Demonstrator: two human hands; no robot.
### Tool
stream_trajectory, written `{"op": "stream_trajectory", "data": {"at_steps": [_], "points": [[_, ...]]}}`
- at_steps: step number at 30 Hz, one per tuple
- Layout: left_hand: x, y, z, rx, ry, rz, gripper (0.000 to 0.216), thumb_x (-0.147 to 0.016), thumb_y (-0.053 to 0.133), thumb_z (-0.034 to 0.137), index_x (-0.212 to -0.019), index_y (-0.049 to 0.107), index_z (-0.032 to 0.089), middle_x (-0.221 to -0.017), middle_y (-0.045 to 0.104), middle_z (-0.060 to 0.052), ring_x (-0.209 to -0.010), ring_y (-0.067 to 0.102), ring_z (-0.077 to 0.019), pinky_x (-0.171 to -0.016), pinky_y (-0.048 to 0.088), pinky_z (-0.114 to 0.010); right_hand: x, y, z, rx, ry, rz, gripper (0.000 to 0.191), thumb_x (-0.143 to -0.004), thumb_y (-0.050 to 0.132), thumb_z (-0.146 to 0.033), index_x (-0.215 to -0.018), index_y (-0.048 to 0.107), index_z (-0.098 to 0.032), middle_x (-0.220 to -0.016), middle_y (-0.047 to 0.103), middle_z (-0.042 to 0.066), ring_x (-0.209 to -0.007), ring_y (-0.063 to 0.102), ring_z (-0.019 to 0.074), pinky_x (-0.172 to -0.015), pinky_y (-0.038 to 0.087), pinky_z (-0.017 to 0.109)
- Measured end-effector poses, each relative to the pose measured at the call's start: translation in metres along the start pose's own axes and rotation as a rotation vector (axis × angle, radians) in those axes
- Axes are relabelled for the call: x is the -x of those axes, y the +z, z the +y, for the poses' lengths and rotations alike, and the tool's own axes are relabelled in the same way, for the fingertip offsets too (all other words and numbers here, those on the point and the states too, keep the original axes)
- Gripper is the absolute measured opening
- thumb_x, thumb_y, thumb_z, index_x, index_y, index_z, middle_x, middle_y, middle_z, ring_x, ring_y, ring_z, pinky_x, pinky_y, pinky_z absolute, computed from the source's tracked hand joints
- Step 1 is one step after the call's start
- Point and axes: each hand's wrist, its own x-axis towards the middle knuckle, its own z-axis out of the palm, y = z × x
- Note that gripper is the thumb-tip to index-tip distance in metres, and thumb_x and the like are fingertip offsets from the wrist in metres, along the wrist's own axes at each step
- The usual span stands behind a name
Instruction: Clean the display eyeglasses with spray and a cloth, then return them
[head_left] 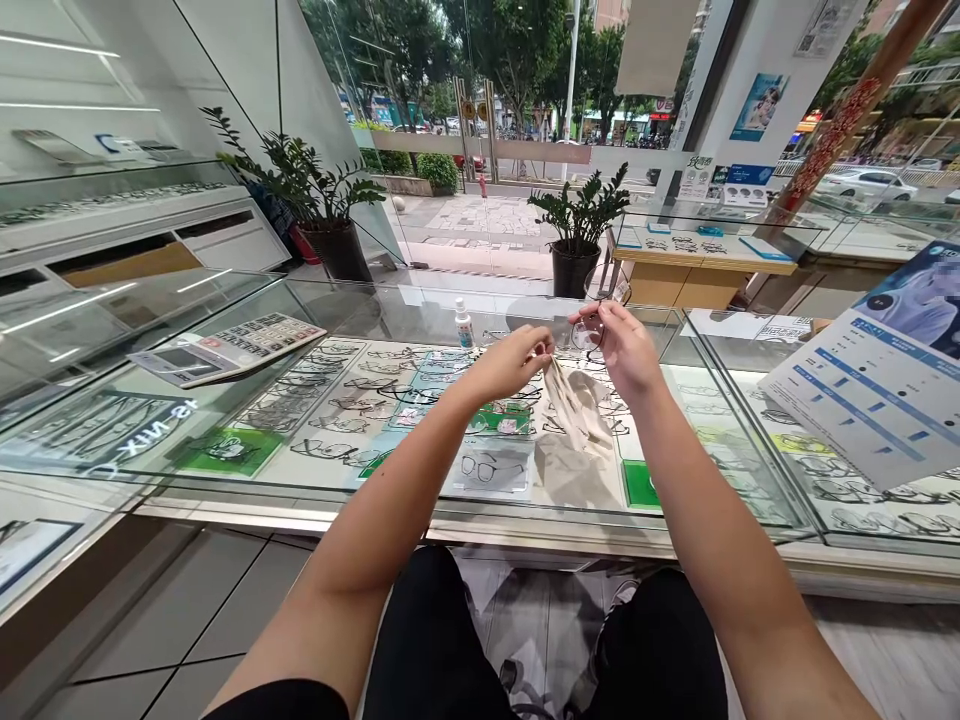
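Note:
My right hand (pixel 626 345) is raised over the glass counter (pixel 337 470), its fingers pinched on a pair of glasses (pixel 600 300) with thin dark frames. My left hand (pixel 514 362) is closed on the top of a beige cleaning cloth (pixel 579 408), which hangs down between both hands and touches the lens by my right fingers. Under the glass lie several rows of spectacle frames (pixel 330 400) on display trays.
A small white spray bottle (pixel 463 325) stands on the counter beyond my hands. A calculator (pixel 229 347) lies at the left, a tilted printed chart (pixel 874 390) at the right. Two potted plants (pixel 577 225) stand by the window. My knees are below the counter edge.

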Motion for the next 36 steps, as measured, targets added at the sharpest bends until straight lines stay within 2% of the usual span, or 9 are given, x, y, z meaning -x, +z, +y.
{"op": "stream_trajectory", "data": {"at_steps": [3,7,11,14,17,21,28,33,36], "points": [[-0.002,-0.006,0.000,0.380,0.050,0.048,0.020,-0.107,0.064,0.043,-0.111,0.061,0.023,-0.114,0.068,-0.006,-0.097,0.068,-0.0210,-0.091,0.055,-0.037,0.001,0.001,-0.002,-0.002,0.016,-0.037,0.040,-0.086,0.090,-0.069,-0.092,0.080,-0.030,-0.098,0.085,0.003,-0.104,0.075,0.0243,-0.089,0.057,0.036],[-0.006,-0.009,0.003,0.746,0.122,0.101,0.051,-0.098,0.081,0.068,-0.109,0.056,0.024,-0.121,0.070,-0.006,-0.100,0.068,-0.0183,-0.088,0.058,-0.032,0.002,0.003,-0.002,0.028,0.014,-0.026,0.034,-0.087,0.089,-0.064,-0.091,0.083,-0.030,-0.110,0.086,0.003,-0.113,0.074,0.0245,-0.099,0.056,0.037],[-0.005,-0.010,0.007,0.955,0.116,0.174,0.058,-0.094,0.087,0.070,-0.110,0.055,0.026,-0.135,0.073,-0.006,-0.095,0.068,-0.0147,-0.083,0.056,-0.028,0.003,0.007,0.001,0.063,-0.030,-0.004,0.032,-0.088,0.088,-0.062,-0.089,0.084,-0.031,-0.119,0.086,0.003,-0.139,0.070,0.0294,-0.122,0.050,0.043],[-0.004,-0.010,0.008,1.031,0.152,0.172,0.055,-0.095,0.089,0.067,-0.111,0.056,0.026,-0.139,0.074,-0.007,-0.099,0.072,-0.0166,-0.083,0.055,-0.029,0.004,0.011,0.003,0.034,-0.035,-0.039,0.033,-0.088,0.087,-0.063,-0.089,0.084,-0.031,-0.123,0.087,0.004,-0.150,0.066,0.0313,-0.134,0.041,0.047],[-0.002,-0.012,0.009,1.084,0.178,0.119,0.049,-0.098,0.087,0.062,-0.112,0.058,0.026,-0.142,0.073,-0.008,-0.113,0.074,-0.0222,-0.087,0.056,-0.032,0.005,0.013,0.005,0.006,-0.002,-0.079,0.035,-0.088,0.088,-0.065,-0.091,0.084,-0.030,-0.125,0.087,0.004,-0.148,0.068,0.0316,-0.137,0.040,0.048],[0.001,-0.017,0.010,1.089,0.196,0.012,0.038,-0.100,0.086,0.053,-0.108,0.062,0.025,-0.143,0.072,-0.009,-0.125,0.073,-0.0261,-0.088,0.056,-0.033,0.006,0.014,0.003,0.046,0.010,-0.078,0.037,-0.086,0.087,-0.067,-0.089,0.084,-0.030,-0.114,0.084,0.004,-0.140,0.070,0.0325,-0.135,0.043,0.049],[0.001,-0.026,0.000,1.130,0.188,-0.055,0.021,-0.089,0.085,0.031,-0.093,0.068,0.020,-0.155,0.063,-0.012,-0.140,0.067,-0.0336,-0.109,0.055,-0.044,0.010,0.016,-0.002,-0.007,0.050,-0.173,0.035,-0.085,0.090,-0.064,-0.087,0.084,-0.029,-0.104,0.081,0.003,-0.128,0.071,0.0305,-0.131,0.044,0.046],[0.002,-0.029,-0.002,1.113,0.149,-0.123,0.018,-0.082,0.080,0.028,-0.086,0.066,0.018,-0.160,0.060,-0.013,-0.142,0.063,-0.0366,-0.107,0.055,-0.045,0.012,0.015,-0.003,0.010,0.074,-0.259,0.039,-0.086,0.090,-0.068,-0.087,0.084,-0.029,-0.103,0.081,0.003,-0.121,0.072,0.0296,-0.125,0.048,0.044],[0.004,-0.032,0.001,1.094,0.115,-0.131,0.019,-0.082,0.080,0.028,-0.085,0.064,0.018,-0.160,0.061,-0.014,-0.136,0.065,-0.0350,-0.103,0.056,-0.044,0.013,0.013,-0.002,0.052,0.070,-0.323,0.040,-0.091,0.087,-0.069,-0.092,0.086,-0.029,-0.105,0.082,0.002,-0.117,0.072,0.0280,-0.122,0.048,0.042]]}}
